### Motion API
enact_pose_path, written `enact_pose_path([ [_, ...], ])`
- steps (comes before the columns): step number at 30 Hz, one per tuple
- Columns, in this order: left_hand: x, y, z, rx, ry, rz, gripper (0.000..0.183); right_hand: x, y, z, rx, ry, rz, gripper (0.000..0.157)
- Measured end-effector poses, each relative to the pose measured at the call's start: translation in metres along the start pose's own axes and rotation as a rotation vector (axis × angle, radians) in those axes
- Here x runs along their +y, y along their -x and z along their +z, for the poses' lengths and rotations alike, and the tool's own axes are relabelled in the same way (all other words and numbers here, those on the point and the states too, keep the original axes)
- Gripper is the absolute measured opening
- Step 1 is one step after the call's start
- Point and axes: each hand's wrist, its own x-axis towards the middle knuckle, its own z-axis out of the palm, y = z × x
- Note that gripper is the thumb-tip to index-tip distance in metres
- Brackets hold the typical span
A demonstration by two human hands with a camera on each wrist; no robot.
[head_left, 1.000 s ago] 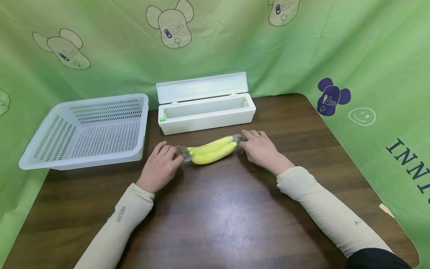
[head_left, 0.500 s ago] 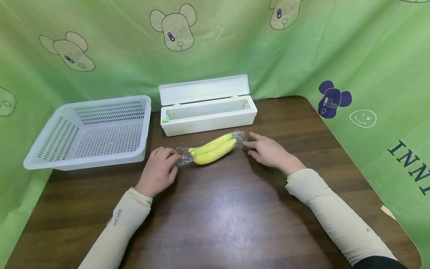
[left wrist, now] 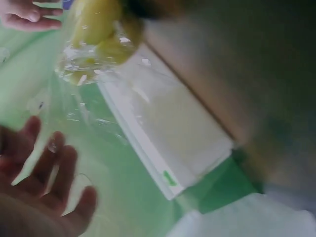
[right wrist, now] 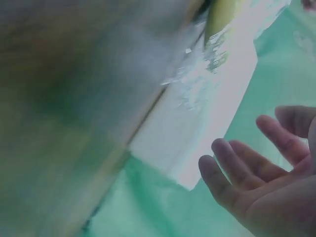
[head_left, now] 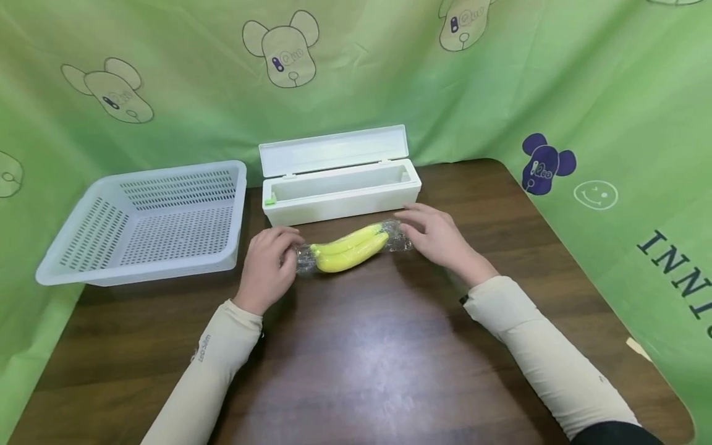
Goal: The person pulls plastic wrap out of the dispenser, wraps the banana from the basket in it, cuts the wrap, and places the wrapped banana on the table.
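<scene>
A yellow bunch of bananas (head_left: 347, 252) lies on the brown table in clear plastic wrap, with loose film sticking out at both ends. My left hand (head_left: 269, 269) is at the wrap's left end (head_left: 306, 259). My right hand (head_left: 436, 238) is beside the right end of the film. In the left wrist view the left hand (left wrist: 47, 197) has its fingers spread and loosely bent, holding nothing. Similarly relaxed, the right hand (right wrist: 261, 182) appears in the right wrist view, apart from the wrapped bananas (right wrist: 219, 19). Whether any fingertip touches the film is unclear.
Behind the bananas stands a long white box (head_left: 342, 207) with its lid (head_left: 334, 151) raised. A white perforated basket (head_left: 139, 269) is at the back left. Green printed cloth (head_left: 378, 74) hangs around the back and sides of the wooden table (head_left: 367, 346).
Both hands held the film ends a second ago, then let go; the right hand drew away to the right and has come back close. The wrapped bananas have stayed in place.
</scene>
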Motion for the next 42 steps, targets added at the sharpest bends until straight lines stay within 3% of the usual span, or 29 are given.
enact_pose_path([
  [2, 0.003, -0.006, 0.003, -0.095, -0.036, -0.026, 0.019, -0.008, -0.009, 0.005, -0.081, 0.065, -0.039, 0.042],
  [6, 0.006, -0.014, 0.014, -0.337, -0.11, -0.057, 0.045, -0.016, -0.027, 0.02, -0.269, 0.232, -0.127, 0.068],
  [8, 0.004, -0.016, 0.02, -0.423, -0.124, -0.076, 0.051, -0.017, -0.034, 0.028, -0.332, 0.288, -0.145, 0.08],
  [14, -0.002, -0.016, 0.03, -0.545, -0.041, -0.162, 0.051, -0.011, -0.04, 0.045, -0.418, 0.338, -0.138, 0.09],
  [19, -0.007, -0.02, 0.031, -0.551, 0.032, -0.203, 0.049, -0.009, -0.04, 0.048, -0.391, 0.327, -0.163, 0.086],
  [26, -0.014, -0.019, 0.039, -0.53, 0.054, -0.264, 0.053, -0.004, -0.04, 0.052, -0.379, 0.289, -0.154, 0.073],
  [30, -0.018, -0.017, 0.041, -0.513, 0.049, -0.265, 0.05, -0.004, -0.042, 0.053, -0.345, 0.28, -0.173, 0.067],
  [35, -0.02, -0.018, 0.04, -0.498, 0.11, -0.259, 0.044, -0.006, -0.041, 0.051, -0.323, 0.303, -0.215, 0.072],
  [42, -0.015, -0.023, 0.03, -0.419, 0.193, -0.24, 0.045, -0.014, -0.036, 0.039, -0.229, 0.301, -0.294, 0.069],
])
